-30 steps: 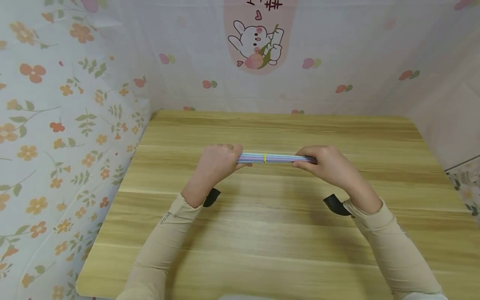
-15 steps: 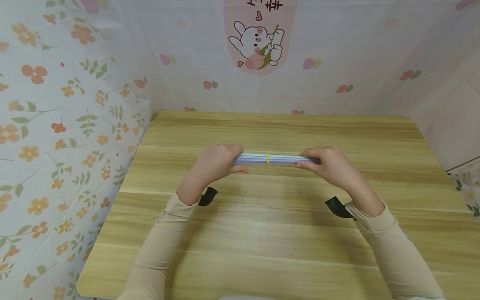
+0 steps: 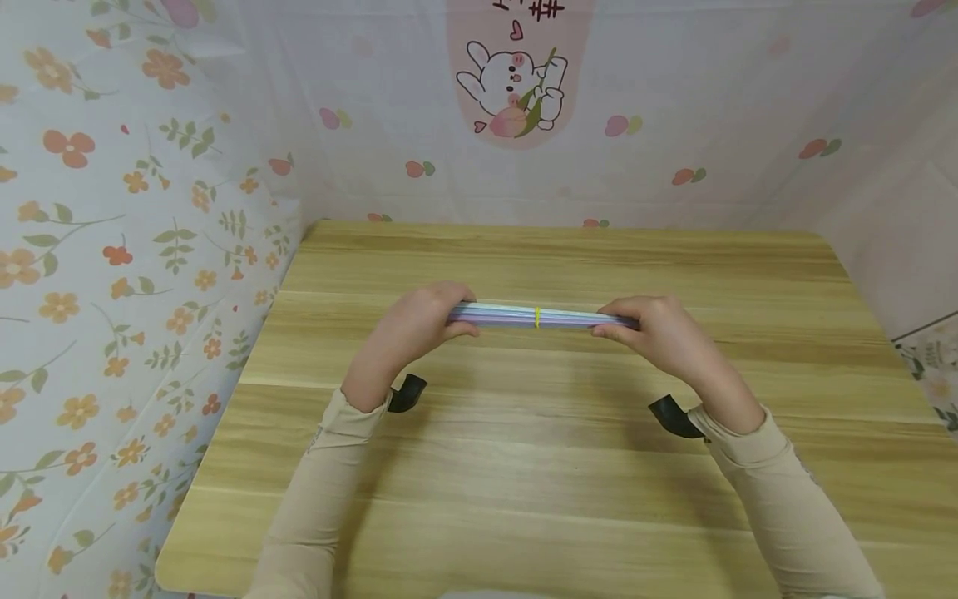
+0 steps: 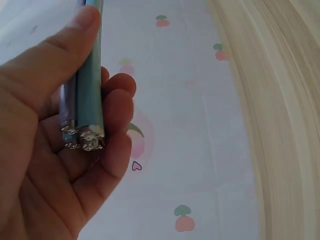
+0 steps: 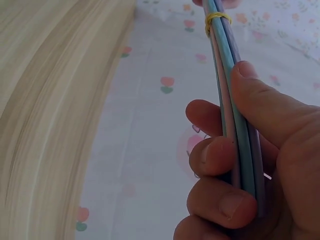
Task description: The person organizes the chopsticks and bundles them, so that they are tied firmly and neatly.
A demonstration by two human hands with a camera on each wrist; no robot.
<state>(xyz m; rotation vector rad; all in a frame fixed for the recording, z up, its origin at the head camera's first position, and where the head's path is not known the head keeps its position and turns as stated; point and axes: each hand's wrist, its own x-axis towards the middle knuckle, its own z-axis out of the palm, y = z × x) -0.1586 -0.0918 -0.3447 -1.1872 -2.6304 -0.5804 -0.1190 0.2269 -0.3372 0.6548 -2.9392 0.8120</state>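
A bundle of slim pastel pencils [image 3: 509, 315] in blue, lilac and pink is held level above the table, a hand at each end. Around its middle runs a yellow rubber band [image 3: 537, 318]. My left hand [image 3: 410, 330] grips the left end, thumb on the near side and fingers on the far side. In the left wrist view, silvery, gem-like pencil ends [image 4: 90, 137] show inside that hand. At the other end, my right hand [image 3: 662, 337] grips the bundle with thumb and curled fingers. The right-hand tips are hidden in the palm.
Below the hands lies a wood-grain table [image 3: 524, 466]. A white curtain [image 3: 359, 100] with a rabbit print hangs behind it, and a flowered curtain [image 3: 142, 333] hangs at the left. Dark curved pieces [image 3: 674, 416] stick out at both wrists.
My left hand has slid to the left along the bundle, so more of the pencils shows beside it. The rubber band and my right hand have shifted slightly right.
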